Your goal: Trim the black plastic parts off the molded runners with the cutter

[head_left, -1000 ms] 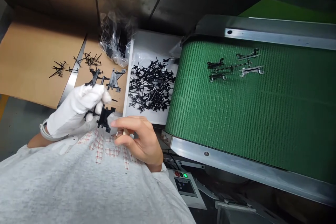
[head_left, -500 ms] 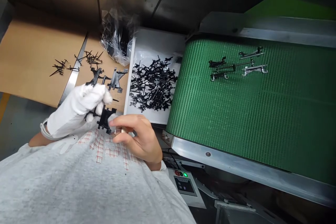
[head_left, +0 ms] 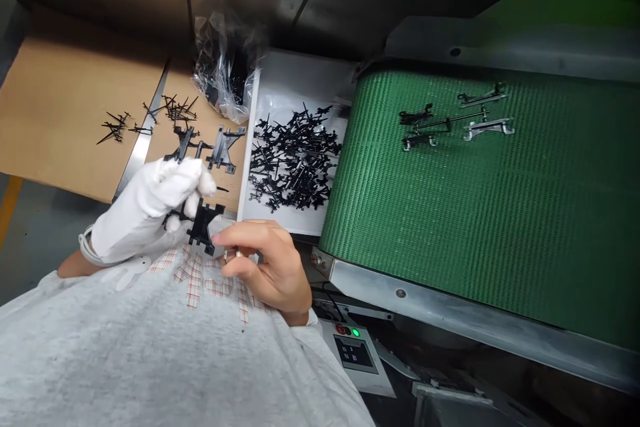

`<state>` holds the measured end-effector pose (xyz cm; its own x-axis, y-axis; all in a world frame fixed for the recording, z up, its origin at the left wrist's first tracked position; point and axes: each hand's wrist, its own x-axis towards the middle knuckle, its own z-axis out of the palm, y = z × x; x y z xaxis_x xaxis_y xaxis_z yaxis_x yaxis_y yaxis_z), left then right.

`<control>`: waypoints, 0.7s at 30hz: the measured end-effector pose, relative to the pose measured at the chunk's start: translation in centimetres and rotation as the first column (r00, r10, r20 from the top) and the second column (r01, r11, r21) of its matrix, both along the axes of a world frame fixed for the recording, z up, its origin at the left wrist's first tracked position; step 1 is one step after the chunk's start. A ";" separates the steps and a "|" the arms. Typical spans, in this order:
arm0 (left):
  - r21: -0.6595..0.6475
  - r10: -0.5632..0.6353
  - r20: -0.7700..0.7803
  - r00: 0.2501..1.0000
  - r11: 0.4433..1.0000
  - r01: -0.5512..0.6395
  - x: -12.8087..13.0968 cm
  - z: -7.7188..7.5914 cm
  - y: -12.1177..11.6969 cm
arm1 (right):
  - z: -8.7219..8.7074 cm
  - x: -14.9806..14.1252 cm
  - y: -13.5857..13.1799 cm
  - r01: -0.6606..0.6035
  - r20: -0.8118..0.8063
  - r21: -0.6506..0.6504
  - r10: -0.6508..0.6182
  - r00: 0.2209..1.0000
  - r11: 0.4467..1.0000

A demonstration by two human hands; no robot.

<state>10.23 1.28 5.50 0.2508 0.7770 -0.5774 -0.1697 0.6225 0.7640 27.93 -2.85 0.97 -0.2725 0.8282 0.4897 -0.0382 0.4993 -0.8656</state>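
- The black plastic part [head_left: 205, 225] is left of centre in the frame, held above the near edge of the bench; its middle is hidden by the glove, with three blocky pieces showing around it.
- The left hand [head_left: 167, 197], in a white glove, is closed around the part's middle; some fingers are tucked out of sight.
- The right hand [head_left: 273, 263], bare, is half curled, thumb and forefinger gripping a small shiny thing [head_left: 231, 254]; most of it is covered, so its shape cannot be told. The forefinger's tip is at the part's lower right piece; whether they touch is unclear.
- The brown bench [head_left: 60, 107], at left, carries loose thin black sticks [head_left: 180, 108], some overlapping a metal strip [head_left: 143, 153].
- Above the part, a clear bag [head_left: 220, 73] has dark contents that blur into shadow.
- At upper centre, a white tray [head_left: 305, 73] holds a tangled black heap [head_left: 295, 167]; single pieces are hard to separate.
- At right, a green belt [head_left: 450, 227], cut off by the frame, bears another black part [head_left: 447, 125].
- At lower centre-right, a control box [head_left: 367, 381] shows a green light; its screen is unreadable.
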 end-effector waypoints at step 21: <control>-0.010 0.031 0.279 0.960 1.000 -0.029 0.3 -0.3 0.0 | -4.5 -1.7 2.5 0.152 -0.095 -0.368 -0.199 0.975 0.917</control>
<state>10.56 1.24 5.25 0.3790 0.7836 -0.4924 -0.3941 0.6180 0.6802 26.28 -0.36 -3.49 -0.0618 0.9829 0.1735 -0.1002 0.1668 -0.9809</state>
